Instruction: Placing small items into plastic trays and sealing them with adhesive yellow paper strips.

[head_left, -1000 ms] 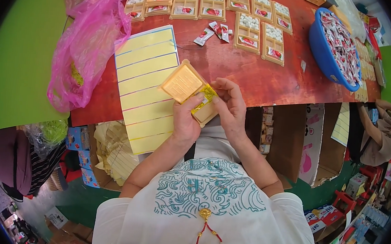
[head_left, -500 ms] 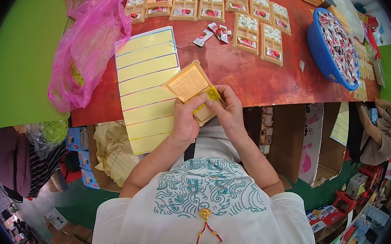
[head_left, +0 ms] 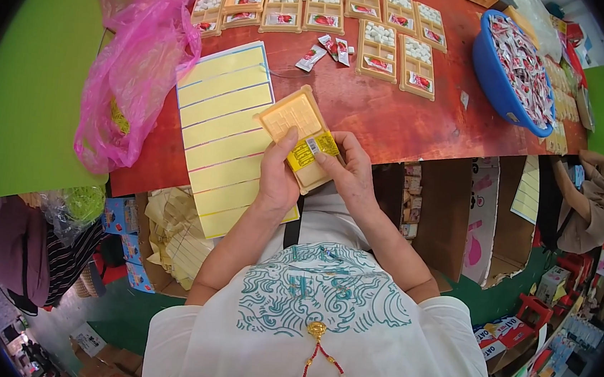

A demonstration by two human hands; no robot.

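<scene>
Both my hands hold a tan plastic tray point(head_left: 295, 115) in front of my chest, its underside up. Across its middle lies a yellow printed label point(head_left: 303, 158). My left hand point(head_left: 279, 176) grips the tray's left edge, thumb on the surface above the label. My right hand point(head_left: 351, 176) closes on the right edge, its thumb pressing on the label. Below the tray's left side, a sheet of yellow label strips point(head_left: 218, 120) lies on the red table and hangs over its near edge.
Several filled tan trays point(head_left: 325, 11) stand along the far side of the red table point(head_left: 386, 128). Loose sachets point(head_left: 312, 57) lie before them. A blue basin point(head_left: 481, 71) of sachets is at the right, a pink plastic bag point(head_left: 137, 66) at the left. Cardboard boxes point(head_left: 443, 222) sit under the table.
My left thumb has shifted up off the label onto the tray. The yellow label now shows more fully across the tray, which has turned slightly.
</scene>
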